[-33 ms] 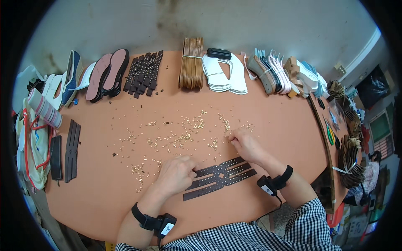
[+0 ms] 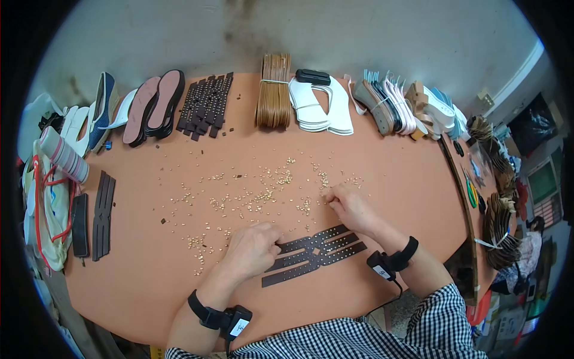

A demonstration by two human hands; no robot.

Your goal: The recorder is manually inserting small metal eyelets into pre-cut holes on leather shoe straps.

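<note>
A dark brown upper piece (image 2: 315,251), cut into long strips and dotted with small gold studs, lies flat on the table before me. Its upper left strips end under my left hand (image 2: 252,248), whose fingers are curled, with thumb and fingertips closed at a strip's end. Just beyond the upper right strips hovers my right hand (image 2: 354,209), finger and thumb pinched together; whatever is between them is too small to make out. Many loose gold studs (image 2: 263,196) are scattered on the table beyond both hands, some close to the right fingertips.
On the orange table (image 2: 400,179), a studded stack of strips (image 2: 206,105), pink-topped soles (image 2: 164,103), a brown bundle (image 2: 274,90), white cut pieces (image 2: 341,110) and shoe parts (image 2: 394,102) line the back. Unstudded strips (image 2: 104,215) lie left. A raised edge (image 2: 459,197) borders the right.
</note>
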